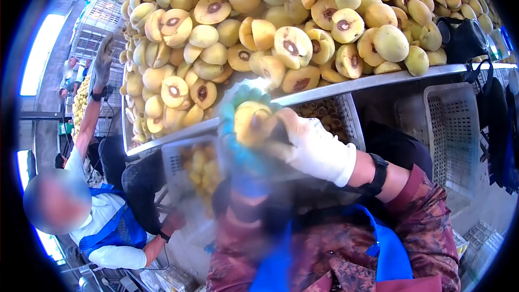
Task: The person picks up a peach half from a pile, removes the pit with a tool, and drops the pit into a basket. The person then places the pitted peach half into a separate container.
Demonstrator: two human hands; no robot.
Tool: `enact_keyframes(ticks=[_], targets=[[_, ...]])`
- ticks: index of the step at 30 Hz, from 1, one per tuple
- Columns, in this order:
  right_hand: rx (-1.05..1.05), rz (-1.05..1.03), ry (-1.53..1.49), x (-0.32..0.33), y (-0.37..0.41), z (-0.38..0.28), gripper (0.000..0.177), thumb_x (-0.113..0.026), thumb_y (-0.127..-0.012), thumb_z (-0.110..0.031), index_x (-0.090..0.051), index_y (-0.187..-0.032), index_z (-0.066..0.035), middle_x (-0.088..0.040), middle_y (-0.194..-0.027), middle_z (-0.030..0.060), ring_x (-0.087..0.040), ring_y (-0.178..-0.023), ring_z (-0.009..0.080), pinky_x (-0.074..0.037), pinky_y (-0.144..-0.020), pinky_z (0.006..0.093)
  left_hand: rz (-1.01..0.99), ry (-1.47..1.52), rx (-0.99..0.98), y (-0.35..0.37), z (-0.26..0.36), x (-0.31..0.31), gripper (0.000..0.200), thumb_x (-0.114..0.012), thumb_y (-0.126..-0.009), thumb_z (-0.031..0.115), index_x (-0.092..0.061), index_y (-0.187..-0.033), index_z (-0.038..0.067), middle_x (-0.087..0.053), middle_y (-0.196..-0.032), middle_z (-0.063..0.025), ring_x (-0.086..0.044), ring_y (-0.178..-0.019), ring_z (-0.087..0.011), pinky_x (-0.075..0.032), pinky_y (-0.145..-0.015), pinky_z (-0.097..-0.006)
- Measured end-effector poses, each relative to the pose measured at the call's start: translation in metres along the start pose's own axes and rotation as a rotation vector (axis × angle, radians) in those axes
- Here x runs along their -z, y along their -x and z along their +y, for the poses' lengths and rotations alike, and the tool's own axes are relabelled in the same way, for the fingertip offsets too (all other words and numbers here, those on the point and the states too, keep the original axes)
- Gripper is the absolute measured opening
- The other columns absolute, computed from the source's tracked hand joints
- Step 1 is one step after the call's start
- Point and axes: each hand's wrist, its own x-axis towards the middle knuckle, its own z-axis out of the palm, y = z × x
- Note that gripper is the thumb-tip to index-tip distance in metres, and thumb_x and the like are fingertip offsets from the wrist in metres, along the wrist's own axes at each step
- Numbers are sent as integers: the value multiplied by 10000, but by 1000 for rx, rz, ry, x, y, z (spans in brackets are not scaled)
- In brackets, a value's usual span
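Observation:
My left hand (238,157), in a teal glove, is closed around a yellow peach (250,121) just in front of the metal table edge. From the right, my right hand (316,148) in a white glove meets the same fruit, its fingers bent. Something dark (279,131) shows at its fingers, too blurred to name. Beyond both hands, a heap of yellow peaches (216,38) covers the table, many cut open with brown pits or hollows showing.
The metal table rim (324,91) runs across before me. Below it are a crate of yellow fruit (203,170), a crate of darker pieces (354,124) and a pale crate (454,135). A co-worker (116,227) sits at left, one gloved hand raised. A black object (462,38) rests at the table's right.

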Motion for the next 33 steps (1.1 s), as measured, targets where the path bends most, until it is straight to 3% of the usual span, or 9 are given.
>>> enact_keyframes(ticks=[3, 8, 18, 23, 26, 27, 28, 30, 33], targets=[[-67, -32, -42, -2, 0, 6, 358, -663, -846, -209, -482, -1052, 21, -614, -818, 274, -612, -774, 454, -483, -661, 499, 128, 78, 80, 2, 11, -10, 565, -335, -1017, 434, -496, -1309, -22, -578, -1247, -185, -578, -1111, -292, -470, -992, -450], [-113, -91, -20, -5, 0, 5, 341, -640, -851, -193, -472, -1032, 42, -610, -803, 279, -612, -776, 450, -476, -662, 508, 84, 159, 76, 6, 3, -4, 595, -330, -1018, 468, -491, -1317, -20, -567, -1262, -181, -571, -1118, -291, -469, -989, -451], [-53, -102, -43, -21, 3, 22, 288, -599, -861, -82, -446, -1088, 5, -615, -805, 225, -631, -732, 410, -491, -616, 448, 9, -680, -297, 14, -9, 10, 630, -298, -1023, 509, -499, -1289, -26, -584, -1197, -152, -566, -1086, -265, -457, -991, -424], [50, -68, -77, -32, 5, 30, 246, -588, -883, -44, -441, -1074, 6, -621, -835, 189, -641, -719, 357, -494, -612, 409, -9, -657, -240, 22, 6, 6, 625, -297, -1025, 506, -479, -1296, -26, -586, -1180, -140, -564, -1081, -259, -453, -984, -403], [98, -37, -130, -38, 8, 31, 241, -587, -882, -11, -434, -1066, 13, -621, -876, 186, -644, -742, 329, -500, -631, 387, 5, -645, -356, 25, -2, 10, 497, -362, -1024, 354, -474, -1256, -71, -535, -1166, -202, -556, -1021, -277, -468, -903, -366], [121, -21, -153, -40, 9, 32, 241, -587, -879, 2, -432, -1064, 15, -620, -889, 186, -644, -751, 322, -502, -639, 380, 3, -472, -315, 27, -2, 7, 520, -351, -1027, 374, -476, -1256, -75, -536, -1158, -206, -556, -1026, -285, -472, -907, -371], [116, -33, -174, -40, 9, 33, 265, -590, -872, -38, -429, -1071, 29, -615, -861, 219, -639, -761, 361, -502, -643, 410, 3, -299, -275, 27, -1, 4, 543, -341, -1030, 394, -477, -1256, -80, -538, -1150, -210, -556, -1032, -292, -475, -910, -376], [106, -53, -215, -38, 9, 32, 335, -597, -858, -116, -423, -1087, 56, -604, -806, 286, -628, -779, 439, -501, -652, 469, -34, -566, -411, 29, -2, 11, 595, -313, -1035, 422, -457, -1284, -100, -535, -1187, -234, -558, -1068, -342, -496, -902, -402], [80, -95, -295, -36, 13, 27, 256, -584, -865, 19, -436, -1074, 23, -619, -911, 191, -648, -784, 322, -511, -665, 374, -81, -699, -532, 29, -1, 15, 584, -317, -1038, 403, -460, -1289, -104, -528, -1224, -246, -557, -1093, -363, -506, -895, -410]])
